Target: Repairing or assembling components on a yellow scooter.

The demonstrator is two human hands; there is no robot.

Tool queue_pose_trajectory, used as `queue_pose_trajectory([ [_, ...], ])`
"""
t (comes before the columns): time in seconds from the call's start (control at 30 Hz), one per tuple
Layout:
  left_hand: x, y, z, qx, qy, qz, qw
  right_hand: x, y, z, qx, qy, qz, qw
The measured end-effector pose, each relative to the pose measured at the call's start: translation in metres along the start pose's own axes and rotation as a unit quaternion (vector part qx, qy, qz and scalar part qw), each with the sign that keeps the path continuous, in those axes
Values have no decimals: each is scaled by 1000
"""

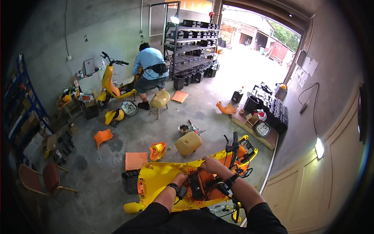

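Note:
A yellow and orange scooter (156, 175) lies in front of me, its black handlebar (235, 142) toward the right. My left hand (180, 179) reaches down to the yellow shell, beside a black box-shaped part (196, 185) set in the orange middle section. Its fingers are mostly hidden. My right hand (210, 165) is closed at the shell's far edge, left of the handlebar. What it grips, if anything, is too small to tell. Both wrists wear black bands.
Beyond the scooter stand a tan padded stool (188, 143) and a bowl of small parts (184, 128). Orange panels (136, 160) lie left on the floor. A person (151, 68) bends over another yellow scooter (111, 84). A red chair (50, 176) stands left; black shelving (193, 50) stands behind.

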State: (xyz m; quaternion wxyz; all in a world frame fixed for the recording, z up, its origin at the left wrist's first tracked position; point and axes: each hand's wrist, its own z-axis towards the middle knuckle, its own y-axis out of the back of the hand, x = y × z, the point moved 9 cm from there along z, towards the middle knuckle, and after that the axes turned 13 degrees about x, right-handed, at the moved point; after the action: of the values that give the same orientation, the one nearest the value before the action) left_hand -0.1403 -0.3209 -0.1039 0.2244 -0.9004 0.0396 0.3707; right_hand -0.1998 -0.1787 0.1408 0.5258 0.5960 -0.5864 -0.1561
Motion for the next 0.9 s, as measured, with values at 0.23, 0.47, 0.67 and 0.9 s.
queue_pose_trajectory([
  [0.23,-3,0,-2,-12,-20,-22,999,17,4,-12,-30,-15,-42,999],
  [0.47,-2,-1,-3,-8,-5,9,1000,23,2,-10,61,-68,-133,987],
  [0.67,3,-4,10,-14,-72,-47,996,20,1,-11,53,-31,-204,977],
  [0.9,-3,13,32,-97,-94,147,980,20,9,-5,6,-88,-185,979],
])
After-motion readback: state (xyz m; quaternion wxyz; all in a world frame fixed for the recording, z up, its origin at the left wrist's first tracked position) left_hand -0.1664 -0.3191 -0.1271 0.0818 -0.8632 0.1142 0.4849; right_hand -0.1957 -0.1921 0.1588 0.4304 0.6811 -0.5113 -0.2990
